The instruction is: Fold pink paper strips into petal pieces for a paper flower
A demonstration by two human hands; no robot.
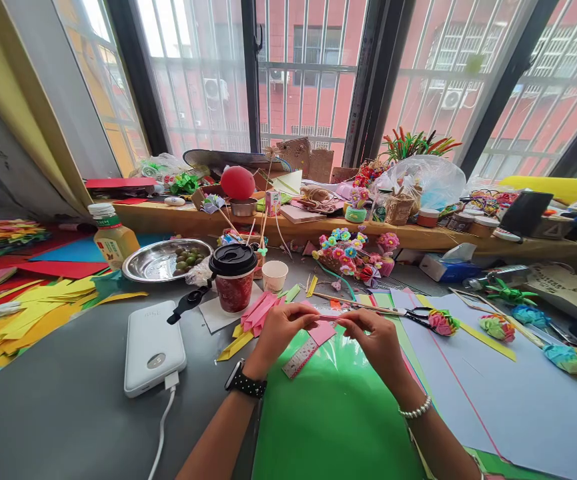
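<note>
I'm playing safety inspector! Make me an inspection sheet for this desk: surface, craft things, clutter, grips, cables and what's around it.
Surface: gray table, with a shiny green sheet on it.
Job's things: pink strip, held up; ruler on the green sheet.
Clutter: yellow paper strips, lidded red cup, metal bowl with green fruit, scissors.
Grips: left grip and right grip both pinch the pink strip.
Cables: white cable, plugged into the power bank; far end out of view.
Surroundings: crowded ledge beneath barred windows.

White power bank [154, 340]: display [156, 361] ends in 5 (rest unclear).
</note>
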